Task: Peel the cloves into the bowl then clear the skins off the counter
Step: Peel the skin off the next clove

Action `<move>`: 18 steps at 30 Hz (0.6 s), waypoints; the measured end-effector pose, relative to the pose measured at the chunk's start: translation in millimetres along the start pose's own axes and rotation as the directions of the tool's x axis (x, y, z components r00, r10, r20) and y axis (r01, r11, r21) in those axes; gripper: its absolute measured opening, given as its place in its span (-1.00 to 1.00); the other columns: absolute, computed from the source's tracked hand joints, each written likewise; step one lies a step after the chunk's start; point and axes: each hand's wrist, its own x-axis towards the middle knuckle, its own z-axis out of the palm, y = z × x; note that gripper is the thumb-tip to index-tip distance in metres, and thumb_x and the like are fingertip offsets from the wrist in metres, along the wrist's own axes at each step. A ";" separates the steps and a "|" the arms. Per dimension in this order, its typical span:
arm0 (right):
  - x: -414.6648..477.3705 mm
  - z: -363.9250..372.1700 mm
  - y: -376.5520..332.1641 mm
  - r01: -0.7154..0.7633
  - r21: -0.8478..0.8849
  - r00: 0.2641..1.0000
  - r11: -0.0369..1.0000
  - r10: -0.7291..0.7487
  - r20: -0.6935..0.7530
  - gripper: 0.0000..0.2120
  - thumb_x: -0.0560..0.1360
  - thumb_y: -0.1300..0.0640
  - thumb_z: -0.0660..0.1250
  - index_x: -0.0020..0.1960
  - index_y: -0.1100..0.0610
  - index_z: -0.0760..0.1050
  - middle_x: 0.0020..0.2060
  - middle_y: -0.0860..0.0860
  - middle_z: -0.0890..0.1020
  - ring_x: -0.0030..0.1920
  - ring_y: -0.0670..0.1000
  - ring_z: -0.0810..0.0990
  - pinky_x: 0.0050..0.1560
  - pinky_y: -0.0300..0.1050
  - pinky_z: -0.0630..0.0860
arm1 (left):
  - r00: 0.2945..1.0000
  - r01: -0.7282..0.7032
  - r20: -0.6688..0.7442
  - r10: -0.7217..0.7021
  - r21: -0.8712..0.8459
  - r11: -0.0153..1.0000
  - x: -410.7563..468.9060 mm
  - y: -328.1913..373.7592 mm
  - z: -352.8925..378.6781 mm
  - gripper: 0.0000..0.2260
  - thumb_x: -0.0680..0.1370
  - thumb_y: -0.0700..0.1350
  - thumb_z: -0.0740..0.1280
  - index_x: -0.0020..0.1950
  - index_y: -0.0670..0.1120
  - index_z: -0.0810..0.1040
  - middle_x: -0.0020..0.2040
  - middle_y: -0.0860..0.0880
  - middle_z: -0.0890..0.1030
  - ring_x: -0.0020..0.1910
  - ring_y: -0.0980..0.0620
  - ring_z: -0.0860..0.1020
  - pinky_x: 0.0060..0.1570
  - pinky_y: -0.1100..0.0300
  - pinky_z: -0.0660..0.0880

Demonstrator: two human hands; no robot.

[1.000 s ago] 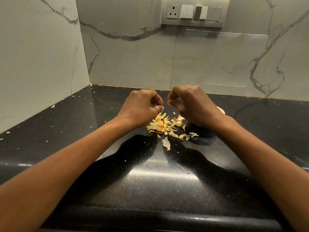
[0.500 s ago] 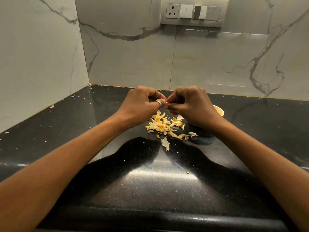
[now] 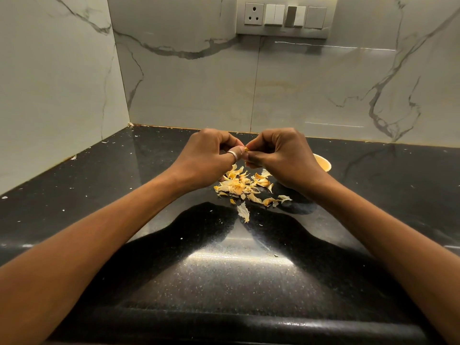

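My left hand (image 3: 207, 155) and my right hand (image 3: 281, 155) meet fingertip to fingertip above the black counter (image 3: 224, 270). Both pinch a small yellowish garlic clove (image 3: 247, 149), mostly hidden by the fingers. A ring sits on my left thumb. Right below the hands lies a pile of pale and orange garlic skins (image 3: 242, 185), with one loose skin (image 3: 244, 211) nearer to me. A pale bowl (image 3: 323, 163) stands behind my right hand, which covers most of it; its contents are hidden.
Marble walls close the counter at the back and on the left, forming a corner (image 3: 129, 124). A switch panel with a socket (image 3: 285, 17) hangs on the back wall. Small white flecks dot the left counter. The rounded front edge (image 3: 224, 322) runs below.
The hands were apart a second ago and have come together. Both have risen slightly and now pinch the clove between them. The skin pile has not moved.
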 end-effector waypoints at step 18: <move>-7.8 3.6 -9.3 -0.176 0.398 0.984 0.900 0.166 0.060 -0.88 0.48 0.36 0.43 0.01 0.37 0.61 -0.12 0.24 0.71 -0.13 0.17 0.72 -0.12 -0.15 0.67 | 0.951 0.301 0.072 -0.301 -0.433 0.850 -5.3 7.2 3.7 -0.85 0.62 -0.22 0.30 -0.06 -0.20 0.64 -0.22 -0.10 0.56 -0.36 0.18 0.49 -0.48 0.30 0.46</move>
